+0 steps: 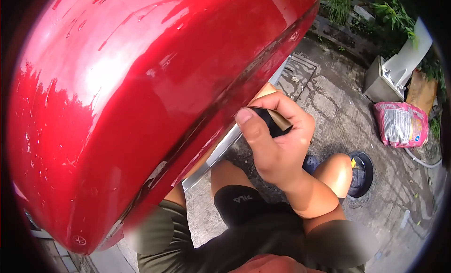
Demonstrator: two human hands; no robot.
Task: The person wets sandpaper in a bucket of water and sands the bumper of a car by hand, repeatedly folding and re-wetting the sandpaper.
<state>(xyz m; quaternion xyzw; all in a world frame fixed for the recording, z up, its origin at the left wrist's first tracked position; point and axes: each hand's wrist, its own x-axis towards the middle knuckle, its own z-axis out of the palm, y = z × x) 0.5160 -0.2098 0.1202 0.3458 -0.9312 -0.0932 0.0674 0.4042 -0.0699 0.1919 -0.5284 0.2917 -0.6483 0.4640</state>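
Note:
A folded piece of what looks like sandpaper (274, 121), black on one face and brown on the other, is pinched between the thumb and fingers of my right hand (282, 136). The thumb tip lies at the edge of a large, glossy red curved panel (188, 80), wet with drops and streaks. A dark groove (225, 92) runs along the panel near that edge. My left arm (176, 196) passes behind the panel. Only a bit of my left hand (266, 90) shows beyond the edge, its fingers hidden.
A silver metal bar (216, 153) runs beneath the panel's edge. On the wet concrete to the right are a black basin (361, 174) with dark and yellow things in it, a pink and silver bag (403, 125), a hose (423, 161) and a grey box (383, 80). Plants grow behind.

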